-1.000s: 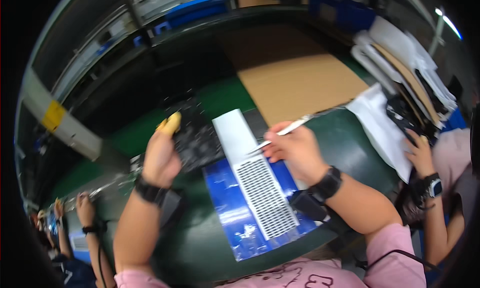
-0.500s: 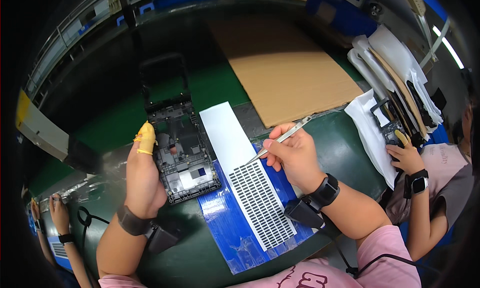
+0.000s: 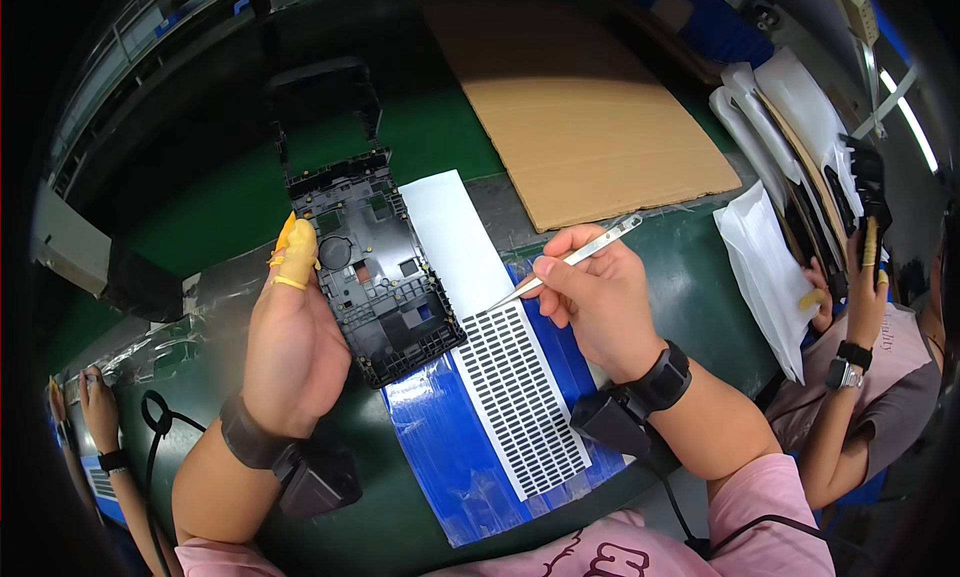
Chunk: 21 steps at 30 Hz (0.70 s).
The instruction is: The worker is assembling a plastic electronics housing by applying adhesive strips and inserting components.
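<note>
My left hand (image 3: 300, 337), with yellow finger cots on its fingertips, is closed on the left edge of a black plastic housing (image 3: 375, 267). The housing is tilted, its ribbed inner side facing up and an open frame at its far end. My right hand (image 3: 600, 297) pinches metal tweezers (image 3: 580, 257). Their tip meets a white sheet of small dark rectangular stickers (image 3: 520, 397), near its top rows. The sheet lies on a blue board (image 3: 425, 447). The housing's right edge covers part of the sheet's left side.
A large cardboard sheet (image 3: 600, 127) lies beyond the sticker sheet. White padded sleeves (image 3: 765, 267) stand at the right, beside a co-worker holding a black part (image 3: 868, 182). Another person's hand (image 3: 98, 412) is at the far left. A grey machine arm (image 3: 75, 232) juts in at left.
My left hand has tilted the housing and shifted it slightly toward the sticker sheet. The tweezer tip stays near the sheet's top rows. The co-worker at right has raised a black part.
</note>
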Each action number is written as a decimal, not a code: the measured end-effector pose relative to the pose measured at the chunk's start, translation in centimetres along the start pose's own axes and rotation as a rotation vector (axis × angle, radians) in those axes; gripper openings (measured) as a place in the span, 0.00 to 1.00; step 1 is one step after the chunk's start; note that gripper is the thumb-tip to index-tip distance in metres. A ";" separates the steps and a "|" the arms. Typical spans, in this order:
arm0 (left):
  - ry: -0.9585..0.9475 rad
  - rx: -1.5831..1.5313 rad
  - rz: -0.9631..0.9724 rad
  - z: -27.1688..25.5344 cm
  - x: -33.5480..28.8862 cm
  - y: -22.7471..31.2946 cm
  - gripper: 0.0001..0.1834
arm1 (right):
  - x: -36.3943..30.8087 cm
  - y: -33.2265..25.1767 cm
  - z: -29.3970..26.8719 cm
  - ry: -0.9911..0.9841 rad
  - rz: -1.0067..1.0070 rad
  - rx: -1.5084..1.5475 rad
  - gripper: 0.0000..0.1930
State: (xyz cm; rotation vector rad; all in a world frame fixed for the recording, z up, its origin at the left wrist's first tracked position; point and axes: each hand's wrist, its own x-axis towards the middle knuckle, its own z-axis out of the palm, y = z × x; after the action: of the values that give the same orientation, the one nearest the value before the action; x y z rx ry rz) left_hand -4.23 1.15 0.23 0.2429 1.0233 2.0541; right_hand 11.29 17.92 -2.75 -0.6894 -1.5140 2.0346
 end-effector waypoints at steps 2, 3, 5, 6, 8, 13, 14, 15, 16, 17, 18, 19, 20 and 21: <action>-0.027 -0.009 0.003 -0.4 -0.1 -0.3 0.15 | -0.2 -0.5 0.0 -0.011 0.034 0.113 0.09; -0.035 -0.032 -0.013 -0.2 -0.2 -0.4 0.15 | -0.6 -1.1 0.2 -0.018 0.031 0.110 0.09; -0.027 -0.081 -0.052 0.2 -0.9 -0.4 0.15 | -1.9 -2.8 1.3 -0.091 -0.008 0.176 0.10; -0.030 -0.105 -0.087 0.6 -1.4 -0.6 0.15 | -2.7 -3.3 1.9 -0.117 -0.037 0.176 0.11; -0.048 -0.152 -0.127 1.3 -1.9 -1.1 0.16 | -4.3 -3.4 3.2 -0.166 -0.120 0.119 0.12; -0.078 -0.054 -0.160 2.8 -3.9 -0.7 0.26 | -5.1 -3.5 4.6 -0.164 -0.150 0.128 0.12; -0.082 -0.051 -0.183 2.9 -4.1 -0.6 0.27 | -5.1 -3.3 4.5 -0.167 -0.147 0.189 0.12; -0.082 -0.053 -0.186 3.1 -4.2 -0.7 0.27 | -5.2 -3.1 4.4 -0.165 -0.145 0.188 0.12; -0.065 -0.043 -0.173 3.2 -4.3 -0.7 0.27 | -5.2 -3.0 4.5 -0.155 -0.153 0.221 0.11; -0.048 -0.035 -0.161 3.3 -4.3 -0.7 0.27 | -5.3 -2.9 4.5 -0.144 -0.160 0.254 0.11; -0.048 -0.035 -0.159 3.3 -4.3 -0.7 0.27 | -5.3 -3.0 4.6 -0.146 -0.161 0.253 0.11; -0.056 -0.033 -0.164 3.3 -4.3 -0.6 0.27 | -5.4 -3.2 4.8 -0.120 -0.156 0.225 0.11; -0.065 -0.031 -0.169 3.2 -4.3 -0.6 0.28 | -5.5 -3.3 4.9 -0.094 -0.151 0.197 0.12; -0.064 -0.032 -0.166 3.2 -4.3 -0.6 0.28 | -5.5 -3.2 5.0 -0.097 -0.152 0.197 0.12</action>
State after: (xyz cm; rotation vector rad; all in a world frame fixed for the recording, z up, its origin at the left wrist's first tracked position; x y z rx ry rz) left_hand 0.47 0.05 2.65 0.1995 0.9390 1.8995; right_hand 12.37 11.57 2.14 -0.3924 -1.3501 2.0902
